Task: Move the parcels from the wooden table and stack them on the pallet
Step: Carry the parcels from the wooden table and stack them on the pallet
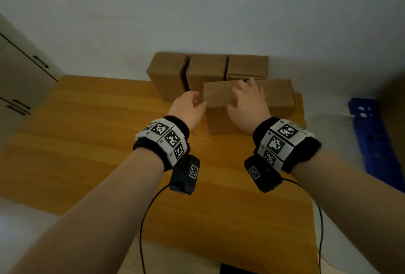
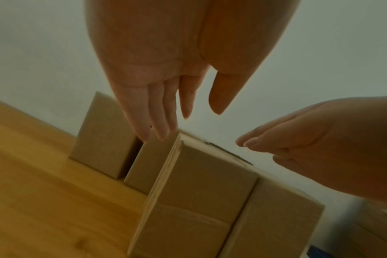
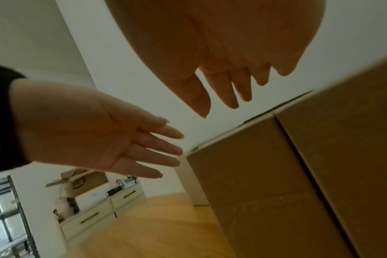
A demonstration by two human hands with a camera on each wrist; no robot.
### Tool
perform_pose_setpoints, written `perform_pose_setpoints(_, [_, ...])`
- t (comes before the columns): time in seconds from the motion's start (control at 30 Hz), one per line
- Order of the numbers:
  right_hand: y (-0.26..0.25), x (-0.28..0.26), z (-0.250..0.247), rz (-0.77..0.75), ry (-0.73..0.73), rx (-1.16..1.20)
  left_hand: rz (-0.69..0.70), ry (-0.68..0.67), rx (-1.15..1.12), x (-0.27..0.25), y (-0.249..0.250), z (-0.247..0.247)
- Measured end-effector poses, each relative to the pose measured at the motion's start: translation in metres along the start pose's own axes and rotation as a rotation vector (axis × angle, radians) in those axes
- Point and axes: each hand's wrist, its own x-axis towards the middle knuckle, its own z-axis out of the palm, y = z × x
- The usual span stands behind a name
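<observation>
Several brown cardboard parcels stand at the far side of the wooden table [image 1: 109, 142]. The nearest parcel [image 1: 219, 109] [image 2: 199, 183] [image 3: 265, 192] stands in front, with another parcel [image 1: 278, 96] at its right. My left hand [image 1: 190, 107] [image 2: 177, 104] is open, fingers straight, at the nearest parcel's upper left edge. My right hand [image 1: 247, 102] [image 3: 221, 87] is open above that parcel's top, fingers spread. Neither hand visibly grips it; contact is unclear. The blue pallet [image 1: 377, 142] lies on the floor to the right.
Three parcels [image 1: 206, 69] line the wall behind the front pair. A grey cabinet [image 1: 22, 69] stands at the left. Cables from the wrist cameras hang over the table's near edge, by a black object [image 1: 236, 270]. Low drawers [image 3: 95, 214] stand across the room.
</observation>
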Motion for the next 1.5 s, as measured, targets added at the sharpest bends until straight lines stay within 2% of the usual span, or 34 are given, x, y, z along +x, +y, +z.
perform_pose_setpoints(0.13, [0.005, 0.012, 0.018, -0.034, 0.014, -0.165, -0.076, -0.062, -0.044, 0.035, -0.003, 0.015])
perform_pose_setpoints(0.3, [0.008, 0.01, 0.026, -0.094, 0.092, -0.145, -0.078, -0.105, -0.133, 0.056, -0.005, 0.024])
perform_pose_setpoints(0.57, [-0.001, -0.011, 0.025, -0.088, 0.047, -0.065, -0.105, -0.176, -0.223, 0.034, -0.015, 0.022])
perform_pose_setpoints(0.67, [-0.01, -0.032, 0.028, -0.038, 0.027, 0.09, -0.098, -0.2, -0.224, 0.015, -0.025, 0.022])
perform_pose_setpoints(0.9, [-0.025, -0.095, 0.04, 0.2, 0.114, 0.582, -0.116, -0.282, -0.298, -0.04, -0.055, 0.026])
perform_pose_setpoints(1.03, [-0.038, -0.135, 0.042, 0.244, 0.212, 0.687, -0.023, -0.247, -0.329, -0.086, -0.069, 0.013])
perform_pose_setpoints(1.17, [-0.058, -0.18, 0.03, 0.276, 0.282, 0.648, 0.165, -0.183, -0.287, -0.133, -0.064, -0.014])
perform_pose_setpoints(1.3, [-0.074, -0.223, 0.008, 0.25, 0.442, 0.646, 0.294, -0.099, -0.277, -0.18, -0.047, -0.039])
perform_pose_setpoints(1.5, [-0.082, -0.278, -0.039, 0.199, 0.651, 0.762, 0.372, 0.028, -0.421, -0.239, -0.001, -0.061])
